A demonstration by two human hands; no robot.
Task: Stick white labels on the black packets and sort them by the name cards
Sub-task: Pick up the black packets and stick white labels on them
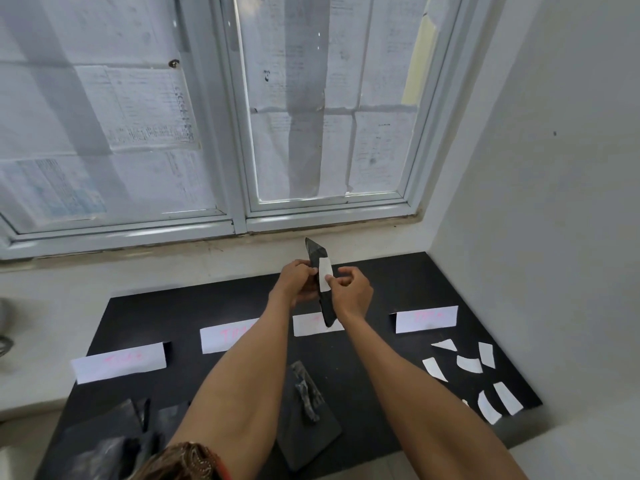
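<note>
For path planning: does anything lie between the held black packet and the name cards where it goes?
Nothing visible does: the black packet, held by the left hand and right hand, hangs just above the name cards.

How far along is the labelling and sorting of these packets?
Early: no packet seems sorted by the name cards yet. The left hand holds one black packet; the right hand presses a white label onto it. Unlabelled packets and loose labels wait.

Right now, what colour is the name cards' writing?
Pink, on the white name cards; head view.
</note>
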